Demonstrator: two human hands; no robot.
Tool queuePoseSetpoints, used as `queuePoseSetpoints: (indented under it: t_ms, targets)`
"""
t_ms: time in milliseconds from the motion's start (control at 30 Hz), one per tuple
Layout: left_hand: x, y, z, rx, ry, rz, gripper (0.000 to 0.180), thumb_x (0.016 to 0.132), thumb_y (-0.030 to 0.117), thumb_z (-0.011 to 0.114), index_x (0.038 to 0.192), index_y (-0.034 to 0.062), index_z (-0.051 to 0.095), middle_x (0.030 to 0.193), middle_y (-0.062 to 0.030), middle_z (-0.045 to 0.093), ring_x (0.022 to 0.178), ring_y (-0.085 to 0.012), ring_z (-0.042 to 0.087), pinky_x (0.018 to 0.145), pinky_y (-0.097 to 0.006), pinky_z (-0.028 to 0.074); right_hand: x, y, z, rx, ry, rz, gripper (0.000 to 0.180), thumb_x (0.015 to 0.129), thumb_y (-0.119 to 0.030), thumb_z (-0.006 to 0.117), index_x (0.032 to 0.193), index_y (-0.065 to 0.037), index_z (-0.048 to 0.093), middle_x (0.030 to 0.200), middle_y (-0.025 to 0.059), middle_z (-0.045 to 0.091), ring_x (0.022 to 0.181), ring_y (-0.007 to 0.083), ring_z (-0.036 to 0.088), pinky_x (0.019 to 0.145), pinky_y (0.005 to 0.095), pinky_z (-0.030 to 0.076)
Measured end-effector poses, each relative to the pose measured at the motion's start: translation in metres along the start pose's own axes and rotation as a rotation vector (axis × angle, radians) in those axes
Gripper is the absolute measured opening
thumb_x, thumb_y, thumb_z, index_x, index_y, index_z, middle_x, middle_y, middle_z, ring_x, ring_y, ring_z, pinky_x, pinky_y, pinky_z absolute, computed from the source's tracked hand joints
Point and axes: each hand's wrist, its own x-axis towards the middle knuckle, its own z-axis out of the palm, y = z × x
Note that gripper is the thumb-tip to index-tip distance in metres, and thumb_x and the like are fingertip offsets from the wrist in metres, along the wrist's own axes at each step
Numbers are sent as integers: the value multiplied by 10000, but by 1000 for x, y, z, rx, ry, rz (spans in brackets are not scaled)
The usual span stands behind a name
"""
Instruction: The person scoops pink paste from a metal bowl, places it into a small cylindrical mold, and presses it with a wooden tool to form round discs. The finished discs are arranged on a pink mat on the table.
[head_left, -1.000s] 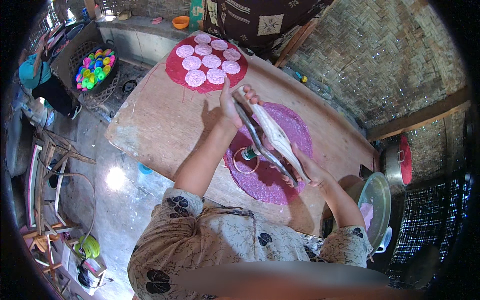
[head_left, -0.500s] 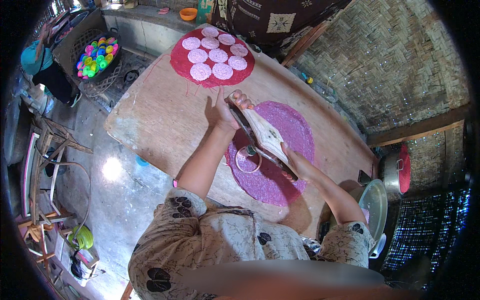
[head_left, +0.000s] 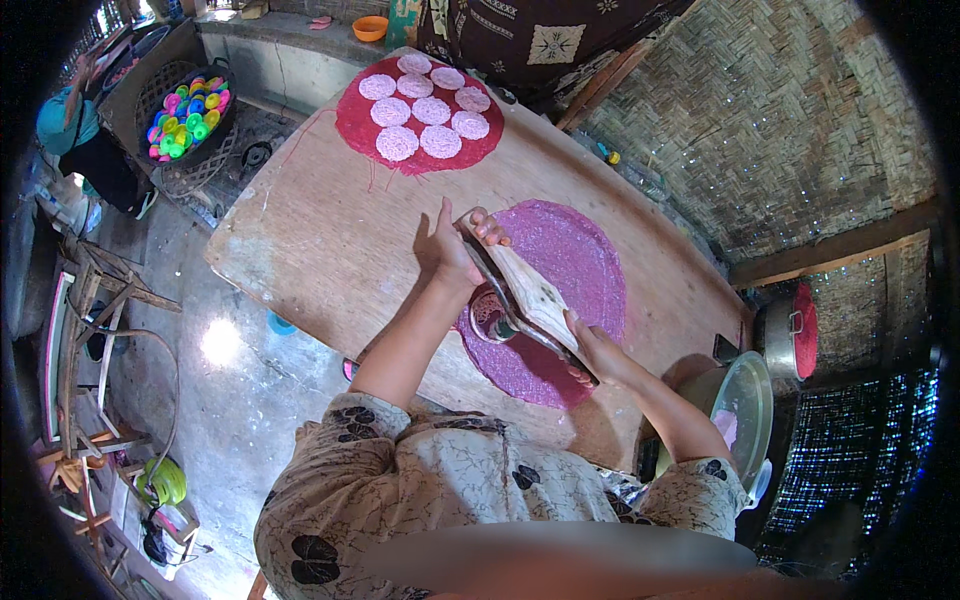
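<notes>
My left hand (head_left: 457, 250) is wrapped round the upper end of a wooden press (head_left: 527, 287), its thumb sticking up. My right hand (head_left: 600, 355) grips the press's lower end. The press is a pale, thick wooden piece with a dark board along its underside, held at a slant above a round purple mat (head_left: 590, 250). Partly hidden under it is a small ring (head_left: 476, 326) with pinkish strands inside. Farther off, a round red mat (head_left: 350, 125) carries several pale pink discs of fine strands (head_left: 431, 111).
Both mats lie on a wooden table (head_left: 290, 240). At its right stand a large tub (head_left: 765, 400) and a metal pot (head_left: 778, 340). A basin of colourful plastic cups (head_left: 190, 120) is at the far left, near a person (head_left: 70, 125). A woven wall (head_left: 760, 130) borders the right.
My left hand and the upper end of the press have come slightly lower and nearer. Pinkish strands now show inside the ring, which looked empty before.
</notes>
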Motion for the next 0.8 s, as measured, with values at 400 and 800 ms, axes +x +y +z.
queuePoseSetpoints:
  t_ms: [400,800]
  targets:
    - [23,32,26,0,-49,8,616,956,670,355,594,172,369,519,17,357,478,-169,365,565,-335,368,20,-31,12,-102,122,-95,799,907,-789,352,843,-29,591,611,72,557,436,157,506,377,309,397]
    - [41,31,0,-267,-207,-26,479,973,535,489,649,196,392,527,57,312,485,-113,311,559,-266,306,72,0,50,1269,-600,-353,835,917,-744,374,1354,-47,517,925,214,649,532,260,615,445,342,524]
